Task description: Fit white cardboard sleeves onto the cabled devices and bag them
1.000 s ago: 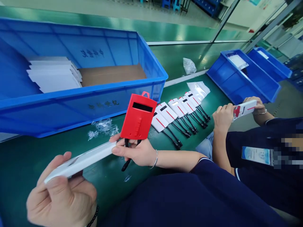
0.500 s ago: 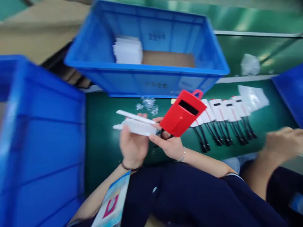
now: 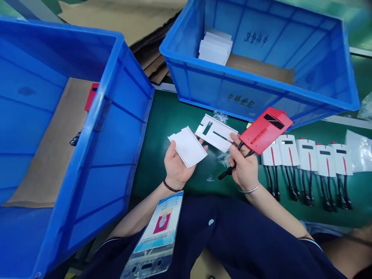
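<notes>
My left hand (image 3: pixel 178 167) holds a plain white plastic cover half (image 3: pixel 189 146), its thumb on the near edge. In my right hand (image 3: pixel 246 167) is a red flat device (image 3: pixel 266 130) with a dark window and black cables (image 3: pixel 231 170) hanging from it. The same hand pinches a white slotted cover half (image 3: pixel 216 133) between thumb and fingers. The two white pieces are apart, and my left fingertips are close to the slotted one. Small clear plastic scraps (image 3: pixel 223 158) lie on the green table beneath.
Several white devices with red strips (image 3: pixel 308 154) lie in a row at right, beside a clear bag (image 3: pixel 360 151). A blue crate (image 3: pixel 209 83) with stacked white pieces (image 3: pixel 215 48) stands behind. The left blue crate (image 3: pixel 116 116) holds a red device (image 3: pixel 91 96) on cardboard (image 3: pixel 49 143).
The two white pieces, close together before, are now separated, one in each hand. The view has swung left, showing the inside of the left crate. A co-worker's hand at right has mostly left view.
</notes>
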Motion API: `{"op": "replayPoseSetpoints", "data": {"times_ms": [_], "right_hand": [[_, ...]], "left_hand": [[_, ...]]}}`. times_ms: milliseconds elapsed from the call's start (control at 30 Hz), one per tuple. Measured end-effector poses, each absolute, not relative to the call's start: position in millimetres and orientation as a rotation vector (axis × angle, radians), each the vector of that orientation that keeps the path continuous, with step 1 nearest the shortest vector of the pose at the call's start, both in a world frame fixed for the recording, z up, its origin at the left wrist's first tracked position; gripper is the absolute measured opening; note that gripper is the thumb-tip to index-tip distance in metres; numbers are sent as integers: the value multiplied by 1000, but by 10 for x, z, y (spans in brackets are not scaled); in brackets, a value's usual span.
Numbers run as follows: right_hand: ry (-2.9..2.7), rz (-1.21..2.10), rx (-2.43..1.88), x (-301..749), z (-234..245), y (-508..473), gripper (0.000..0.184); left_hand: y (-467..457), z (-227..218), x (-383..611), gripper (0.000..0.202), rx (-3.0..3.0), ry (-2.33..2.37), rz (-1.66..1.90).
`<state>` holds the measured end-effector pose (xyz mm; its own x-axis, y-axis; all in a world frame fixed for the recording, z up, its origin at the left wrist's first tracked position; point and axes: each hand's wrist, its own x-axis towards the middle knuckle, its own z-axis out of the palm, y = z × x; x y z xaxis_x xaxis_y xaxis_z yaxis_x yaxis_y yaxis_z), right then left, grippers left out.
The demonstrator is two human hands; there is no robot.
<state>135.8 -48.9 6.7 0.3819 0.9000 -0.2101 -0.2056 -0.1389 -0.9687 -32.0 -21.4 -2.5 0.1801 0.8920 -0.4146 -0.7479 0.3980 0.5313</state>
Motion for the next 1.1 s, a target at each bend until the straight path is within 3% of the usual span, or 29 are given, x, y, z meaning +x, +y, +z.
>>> {"op": "replayPoseSetpoints", "data": {"times_ms": [367,567,733,933,1100], "right_hand": [[-1064,1402,-1387,1363,35,-645,44],[-1720,911,-1690,1675,356,-562,28],[-1850,636,-1623,1422,338,-533,60],[-1994,449,-1582,1270,173,-513,49],[-2138,307,-1625,1241,200,-540,45]], "left_hand": [[-117,54,-174,53,207,683,1142],[-53,-22,-127,56,145,726,1171],[-78,-52,69,64,82,782,1241],[-153,14,99,73,164,635,1284],[-206,14,154,42,116,646,1231]]}}
